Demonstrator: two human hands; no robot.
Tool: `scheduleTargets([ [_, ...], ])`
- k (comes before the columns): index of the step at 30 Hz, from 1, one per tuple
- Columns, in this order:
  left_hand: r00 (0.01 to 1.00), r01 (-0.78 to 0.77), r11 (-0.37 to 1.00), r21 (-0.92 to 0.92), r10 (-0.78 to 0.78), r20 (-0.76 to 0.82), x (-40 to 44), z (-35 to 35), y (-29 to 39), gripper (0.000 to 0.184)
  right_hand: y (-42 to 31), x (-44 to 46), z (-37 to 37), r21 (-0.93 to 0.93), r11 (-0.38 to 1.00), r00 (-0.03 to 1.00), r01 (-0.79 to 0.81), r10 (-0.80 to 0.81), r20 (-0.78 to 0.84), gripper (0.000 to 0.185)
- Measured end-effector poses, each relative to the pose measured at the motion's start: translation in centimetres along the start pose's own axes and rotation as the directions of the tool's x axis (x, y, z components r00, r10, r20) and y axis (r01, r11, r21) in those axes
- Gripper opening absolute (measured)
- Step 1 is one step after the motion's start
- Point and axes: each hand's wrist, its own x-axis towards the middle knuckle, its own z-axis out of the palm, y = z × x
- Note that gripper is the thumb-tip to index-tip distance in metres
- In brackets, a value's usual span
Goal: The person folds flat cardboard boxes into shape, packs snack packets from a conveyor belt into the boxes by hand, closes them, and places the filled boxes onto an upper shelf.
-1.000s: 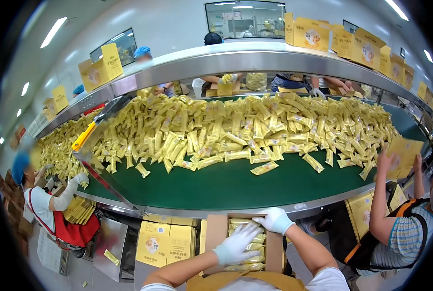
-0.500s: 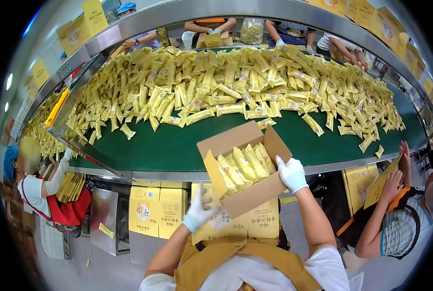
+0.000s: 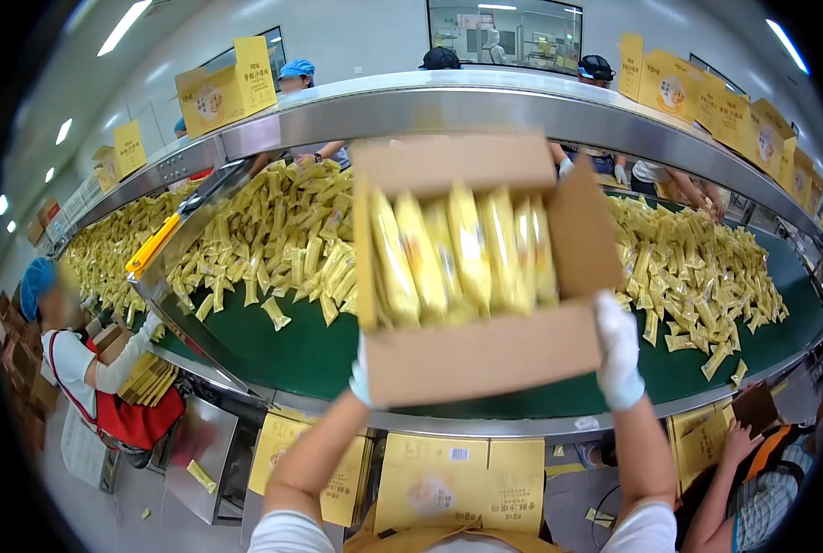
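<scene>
An open cardboard box (image 3: 485, 364), flaps spread, is raised over the conveyor, its open side facing me. Inside stand several yellow snack packets (image 3: 467, 249) in a row. My white-gloved left hand (image 3: 362, 373) grips the box's lower left side; most of its fingers are hidden behind the cardboard. At the lower right corner, my right hand (image 3: 618, 355), also gloved, is closed on the box edge. Below my arms lie flat yellow cartons (image 3: 462, 479).
Heaps of yellow packets (image 3: 697, 267) cover the green conveyor belt (image 3: 273, 346). A metal shelf (image 3: 411, 111) above it carries upright open boxes (image 3: 670, 88). A yellow-handled tool (image 3: 153, 245) hangs at the left partition. Co-workers stand left, right and opposite.
The box has gone up and forward, with its opening tipped toward me. My left hand, open and apart from the box before, now holds its left side. My view has tilted upward.
</scene>
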Motion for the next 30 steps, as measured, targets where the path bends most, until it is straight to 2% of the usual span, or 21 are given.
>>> scheduleTargets([
  [2,0.98,-0.192,0.972,0.134,0.196,-0.02,8.3,-1.7,1.8,0.062,-1.1,6.0,0.5,0.083,0.984,0.985,0.155,-0.147,-0.091,0.06],
  [3,0.952,-0.294,0.932,0.211,0.304,-0.021,12.5,-2.4,2.8,0.06,-3.1,10.0,1.1,0.193,0.959,0.978,0.21,-0.205,-0.042,0.06],
  [4,0.912,-0.386,0.875,0.292,0.409,-0.019,16.7,-3.0,3.7,0.058,-2.9,13.8,1.5,0.199,0.896,0.917,0.398,-0.385,-0.101,0.058],
  [6,0.824,-0.523,0.761,0.384,0.567,-0.001,23.9,-4.0,6.0,0.054,-3.5,20.7,1.1,0.177,0.901,0.918,0.396,-0.395,-0.042,0.053],
  [7,0.79,-0.569,0.723,0.391,0.613,0.016,26.8,-4.2,7.3,0.052,-3.9,23.4,1.4,0.135,0.907,0.916,0.4,-0.392,-0.083,0.051],
  [8,0.842,-0.512,0.851,0.121,0.525,-0.127,28.7,-2.7,9.9,0.055,-4.3,25.6,2.1,0.092,0.913,0.914,0.398,-0.386,-0.124,0.05],
  [10,0.913,-0.387,0.917,0.1,0.396,-0.097,31.6,-2.6,10.7,0.062,-5.0,28.1,4.2,0.02,0.893,0.869,0.45,-0.432,-0.242,0.057],
  [13,0.972,-0.129,0.945,0.3,0.181,-0.152,33.7,-2.6,9.8,0.058,-0.3,32.5,4.9,-0.234,0.885,0.859,0.402,-0.453,-0.237,0.065],
  [16,0.972,0.02,0.832,0.554,0.114,-0.205,34.0,-3.0,8.1,0.054,-0.8,31.5,4.9,-0.469,0.846,0.921,0.254,-0.359,-0.15,0.07],
  [17,0.98,0.087,0.787,0.611,0.042,-0.193,34.5,-3.4,7.8,0.058,-1.6,31.5,4.9,-0.558,0.799,0.932,0.222,-0.343,-0.12,0.074],
  [18,0.974,0.075,0.754,0.652,0.086,-0.211,35.5,-3.7,7.1,0.058,-1.3,31.8,4.7,-0.704,0.677,0.92,0.213,-0.383,-0.089,0.078],
  [20,0.956,0.049,0.681,0.731,0.181,-0.233,36.5,-3.4,6.6,0.057,-2.2,32.6,4.7,-0.8,0.597,0.972,0.057,-0.217,-0.093,0.085],
  [21,0.947,0.134,0.712,0.69,0.114,-0.301,36.8,-2.6,6.8,0.061,-2.9,32.7,4.9,-0.814,0.581,0.982,-0.021,-0.141,-0.126,0.09],
  [24,0.944,0.175,0.649,0.741,0.104,-0.314,37.5,-1.8,7.0,0.071,-2.8,32.3,5.1,-0.856,0.516,0.968,0.024,-0.227,-0.11,0.092],
  [25,0.922,0.202,0.351,0.915,0.247,-0.298,37.6,-1.8,6.8,0.08,-2.7,33.0,4.5,-0.861,0.508,0.988,0.002,-0.135,-0.078,0.094],
  [26,0.958,0.227,0.497,0.838,0.04,-0.283,35.8,-0.7,8.3,0.082,-3.2,32.7,4.5,-0.877,0.481,0.993,-0.013,-0.094,-0.066,0.095],
  [28,0.94,0.111,0.201,0.973,0.295,-0.169,35.1,-0.6,6.8,0.067,-3.9,31.7,4.3,-0.906,0.421,0.999,-0.048,-0.002,-0.053,0.098],
  [29,0.955,0.113,0.202,0.973,0.249,-0.162,34.6,-0.4,6.9,0.069,-1.4,33.0,4.3,-0.956,0.293,0.998,0.003,-0.058,-0.015,0.069],
  [30,0.966,0.116,0.203,0.972,0.206,-0.158,34.2,-0.4,7.2,0.071,-1.5,32.6,4.4,-0.973,0.228,0.999,0.014,-0.051,0.002,0.071],
])
